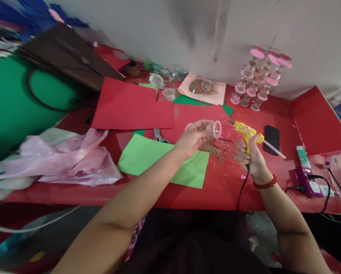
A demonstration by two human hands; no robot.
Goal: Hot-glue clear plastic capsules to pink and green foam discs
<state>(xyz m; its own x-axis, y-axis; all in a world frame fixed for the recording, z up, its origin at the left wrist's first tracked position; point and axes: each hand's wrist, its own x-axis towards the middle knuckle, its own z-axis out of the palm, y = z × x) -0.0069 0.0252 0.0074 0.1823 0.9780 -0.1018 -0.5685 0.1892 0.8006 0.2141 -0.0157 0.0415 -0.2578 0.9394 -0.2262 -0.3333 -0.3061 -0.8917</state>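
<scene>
My left hand (pixel 195 136) is closed on a small clear plastic cup (pixel 217 129), its round rim turned to the right. Wrapped round the handle of a yellow glue gun (pixel 247 131) is my right hand (pixel 252 154). The gun's nozzle points left toward the cup, and the two are apart. A clear glue stick (pixel 275 149) sticks out of the gun's back, and a black cord hangs from its grip. Beneath both hands, pale shreds (pixel 224 144) lie scattered on the red table (pixel 227 190). Scissors (pixel 160 136) are partly covered by light green paper (pixel 143 152).
Red card (pixel 130 104) and a pink plastic bag (pixel 70 158) lie to the left. At the back right stand stacked clear cups with pink discs (pixel 250 82). A black phone (pixel 272 139), a glue tube (pixel 303 156) and a purple power adapter (pixel 309 182) with cords sit on the right.
</scene>
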